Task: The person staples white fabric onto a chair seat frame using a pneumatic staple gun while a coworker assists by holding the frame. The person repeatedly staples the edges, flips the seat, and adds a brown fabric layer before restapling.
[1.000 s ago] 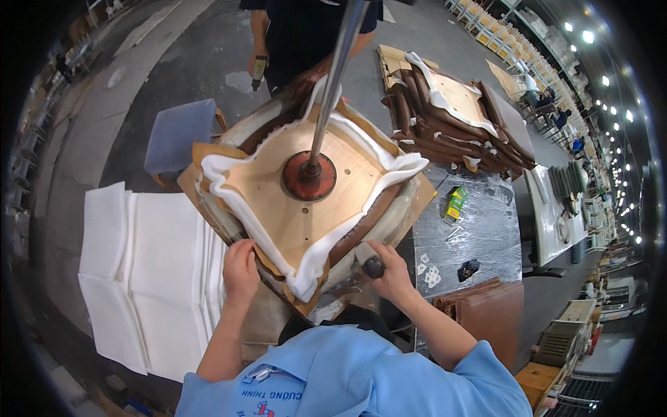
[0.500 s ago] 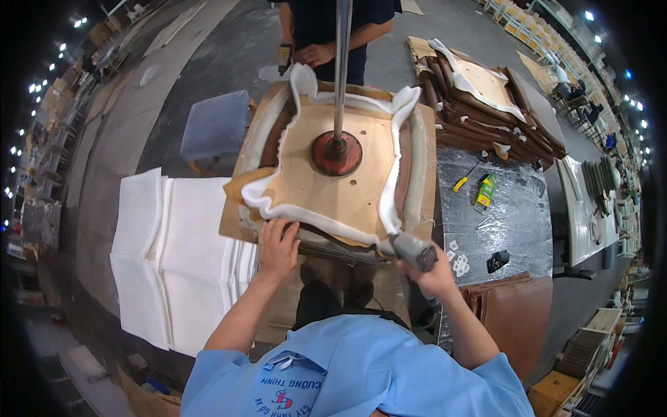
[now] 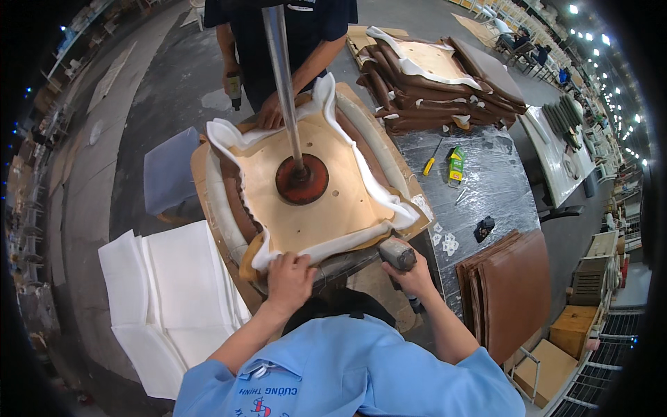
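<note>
An upholstered seat panel lies underside up in front of me. Its wooden board [image 3: 326, 219] is ringed by wavy white padding [image 3: 358, 156] and a brown cover [image 3: 240, 205]. A metal pole with a round red foot [image 3: 303, 179] presses on the board's middle. My left hand [image 3: 288, 285] has its fingers bent over the padding at the near edge, gripping it. In my right hand [image 3: 415, 278] is a grey staple gun [image 3: 397, 254], its nose beside the near right corner. Across from me, another person's hand [image 3: 271, 111] touches the far edge.
White foam sheets [image 3: 184, 278] lie at left, below a translucent bin [image 3: 170, 170]. On the wrapped table [image 3: 479, 163] at right are a yellow screwdriver [image 3: 429, 166], a green-yellow box [image 3: 456, 167] and brown sheets [image 3: 511, 285]. Brown covers [image 3: 431, 90] are stacked behind. The other person holds a power tool [image 3: 234, 90].
My view has turned, so the scene appears swung counterclockwise. The staple gun has come off the near edge slightly. The other person's hand has come onto the seat's far edge.
</note>
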Demonstrator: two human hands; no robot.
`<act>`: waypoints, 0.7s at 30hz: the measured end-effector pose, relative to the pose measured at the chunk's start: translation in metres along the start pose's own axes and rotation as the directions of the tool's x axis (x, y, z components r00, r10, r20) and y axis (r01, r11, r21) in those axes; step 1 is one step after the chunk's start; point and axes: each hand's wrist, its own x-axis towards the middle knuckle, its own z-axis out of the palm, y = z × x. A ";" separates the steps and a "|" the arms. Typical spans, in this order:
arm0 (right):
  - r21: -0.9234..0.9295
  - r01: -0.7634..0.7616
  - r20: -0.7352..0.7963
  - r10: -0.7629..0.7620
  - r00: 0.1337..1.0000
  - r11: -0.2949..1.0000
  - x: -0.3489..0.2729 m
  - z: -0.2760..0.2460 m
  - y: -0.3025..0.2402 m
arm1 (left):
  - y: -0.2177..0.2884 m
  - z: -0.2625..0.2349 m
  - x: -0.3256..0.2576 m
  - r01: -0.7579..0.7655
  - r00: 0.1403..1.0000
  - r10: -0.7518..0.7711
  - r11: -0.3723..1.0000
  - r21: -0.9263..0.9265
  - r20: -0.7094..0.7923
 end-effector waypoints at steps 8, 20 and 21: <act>0.035 0.000 0.082 -0.003 0.997 0.999 0.020 -0.005 -0.005 | 0.047 0.057 0.090 -0.196 0.970 0.207 0.976 -0.092 0.125; -0.091 -0.043 0.119 0.054 0.991 0.995 0.030 -0.009 -0.017 | 0.030 0.092 0.128 -0.255 0.955 0.273 0.956 -0.148 0.117; -0.090 -0.053 0.131 0.065 0.989 0.995 0.031 -0.010 -0.020 | 0.028 0.093 0.129 -0.254 0.960 0.266 0.958 -0.132 0.090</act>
